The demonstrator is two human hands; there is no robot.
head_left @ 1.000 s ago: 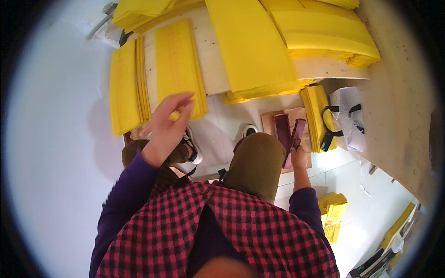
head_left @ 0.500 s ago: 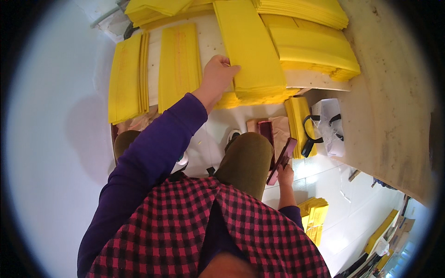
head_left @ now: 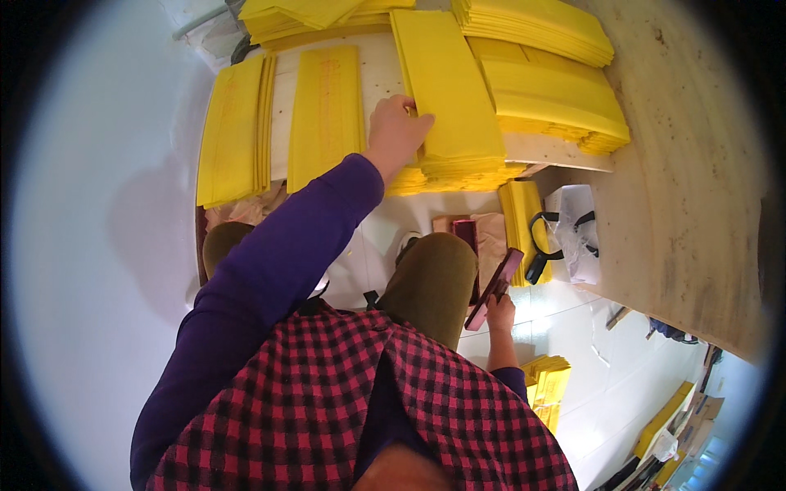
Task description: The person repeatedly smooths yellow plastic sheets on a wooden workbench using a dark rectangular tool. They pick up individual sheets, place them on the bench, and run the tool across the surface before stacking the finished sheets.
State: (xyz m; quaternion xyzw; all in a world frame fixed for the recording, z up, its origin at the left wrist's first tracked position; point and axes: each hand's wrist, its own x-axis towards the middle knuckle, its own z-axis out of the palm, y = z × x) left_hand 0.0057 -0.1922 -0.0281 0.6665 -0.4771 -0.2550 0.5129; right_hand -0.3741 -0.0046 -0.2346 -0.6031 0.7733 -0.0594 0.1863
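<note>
My left hand (head_left: 399, 131) is closed at the left edge of a long yellow folded sheet (head_left: 450, 98), thumb on top and the other fingers curled partly out of sight. That sheet lies uppermost on a yellow stack at the table's near edge. Low beside my right knee, my right hand (head_left: 500, 313) grips a long, narrow maroon block (head_left: 499, 282), held tilted, by its middle. Just beyond the block is a shallow dark red tray (head_left: 465, 235), partly hidden by my knee. Left of my left hand lies a yellow strip (head_left: 326, 119) with faint red marks down its middle.
More yellow folded sheets (head_left: 233, 131) lie far left, with thick piles (head_left: 557, 90) at right on the wooden table (head_left: 557, 151). A tall wooden board (head_left: 663, 164) bounds the right. Below are a white box (head_left: 577, 254), a black ring-shaped object (head_left: 536, 266) and a yellow bundle (head_left: 547, 385).
The view has shifted slightly. My left hand stays at the sheet's left edge, and my right hand keeps the maroon block at nearly the same place and tilt.
</note>
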